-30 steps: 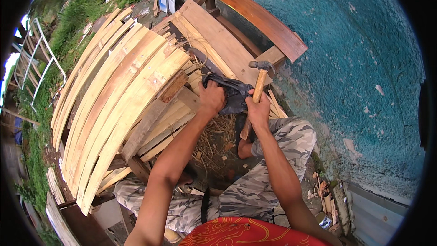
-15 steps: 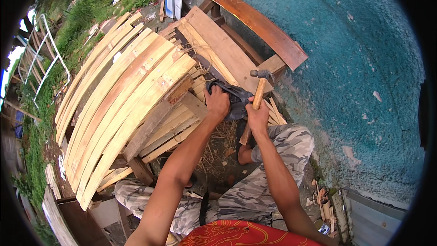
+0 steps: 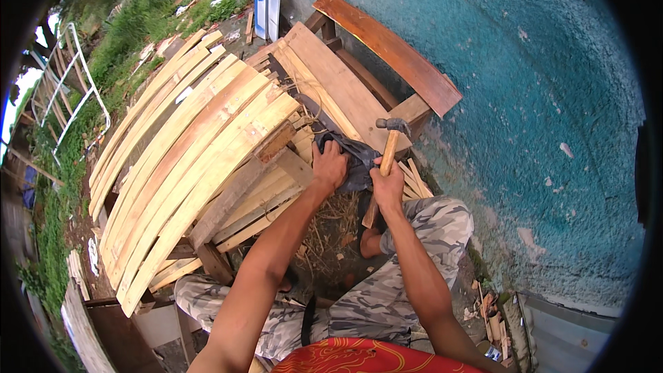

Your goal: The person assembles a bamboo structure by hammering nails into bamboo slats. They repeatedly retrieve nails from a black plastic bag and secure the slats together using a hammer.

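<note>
In front of me a dark grey cloth or bag (image 3: 360, 160) lies bunched against the wood. My left hand (image 3: 330, 166) has its fingers curled into the left side of it. A hammer (image 3: 389, 150) with a wooden handle and a dark metal head is gripped in my right hand (image 3: 388, 184), head pointing up and away from me. That hand sits against the right edge of the cloth. What lies inside the cloth's folds is hidden. Left of my hands are pale curved wooden slats (image 3: 200, 166), set side by side on a wooden frame (image 3: 224, 200).
A wooden bench (image 3: 338, 72) with a reddish-brown top board (image 3: 394, 52) stands along the rough blue wall (image 3: 539, 110). Thin wood strips (image 3: 414, 178) lie right of my hands. Beyond the slats are grass (image 3: 148, 17) and a white metal frame (image 3: 86, 76). Wood scraps (image 3: 492, 318) lie at lower right.
The view has shifted slightly, so the far scene sits a little lower. Both hands keep their grips on the cloth and the hammer, with hardly any movement.
</note>
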Demonstrator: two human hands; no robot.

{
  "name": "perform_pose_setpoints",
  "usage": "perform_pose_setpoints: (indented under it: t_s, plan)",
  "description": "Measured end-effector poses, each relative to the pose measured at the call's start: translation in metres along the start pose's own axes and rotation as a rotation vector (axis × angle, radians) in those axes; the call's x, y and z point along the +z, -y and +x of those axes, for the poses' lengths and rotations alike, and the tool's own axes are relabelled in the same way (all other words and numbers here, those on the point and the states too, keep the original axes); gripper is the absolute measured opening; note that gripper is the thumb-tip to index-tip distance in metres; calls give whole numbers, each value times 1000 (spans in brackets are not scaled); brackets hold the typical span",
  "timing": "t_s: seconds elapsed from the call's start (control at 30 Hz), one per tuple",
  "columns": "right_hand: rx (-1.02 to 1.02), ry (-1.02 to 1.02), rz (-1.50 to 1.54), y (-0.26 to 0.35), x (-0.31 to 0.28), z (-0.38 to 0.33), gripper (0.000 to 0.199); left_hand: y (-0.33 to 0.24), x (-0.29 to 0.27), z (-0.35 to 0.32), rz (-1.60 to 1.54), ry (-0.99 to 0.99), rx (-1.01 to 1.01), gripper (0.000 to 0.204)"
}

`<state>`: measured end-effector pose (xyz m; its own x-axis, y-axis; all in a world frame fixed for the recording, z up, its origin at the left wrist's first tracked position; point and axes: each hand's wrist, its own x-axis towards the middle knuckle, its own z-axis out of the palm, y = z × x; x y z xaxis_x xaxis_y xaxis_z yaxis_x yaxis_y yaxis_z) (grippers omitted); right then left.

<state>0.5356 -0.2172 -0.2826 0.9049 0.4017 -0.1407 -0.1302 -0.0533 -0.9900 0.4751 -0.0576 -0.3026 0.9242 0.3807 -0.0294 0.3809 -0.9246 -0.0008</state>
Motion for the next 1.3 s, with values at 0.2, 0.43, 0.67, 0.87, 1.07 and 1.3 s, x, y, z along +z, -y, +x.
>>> perform_pose_setpoints:
  t_s: [0.2, 0.43, 0.67, 0.87, 1.07, 1.3]
  plan:
    - [-20, 10, -1, 1, 1, -2, 18, 3, 0, -1, 29, 47, 61, 29]
    - [-6, -8, 17, 3, -2, -1, 18, 24, -7, -3, -289, -164, -86, 28]
    - [10, 15, 40, 7, 1, -2, 19, 49, -20, 10, -903, -18, -194, 21]
    - [2, 15, 15, 7, 1, -3, 19, 56, -25, 14, -1257, 97, -153, 14]
    - [42, 11, 9, 5, 0, -2, 19, 56, -32, 15, -1403, 98, -217, 12]
    - [22, 7, 34, 7, 1, -3, 19, 50, -30, 15, -1381, 14, -237, 12]
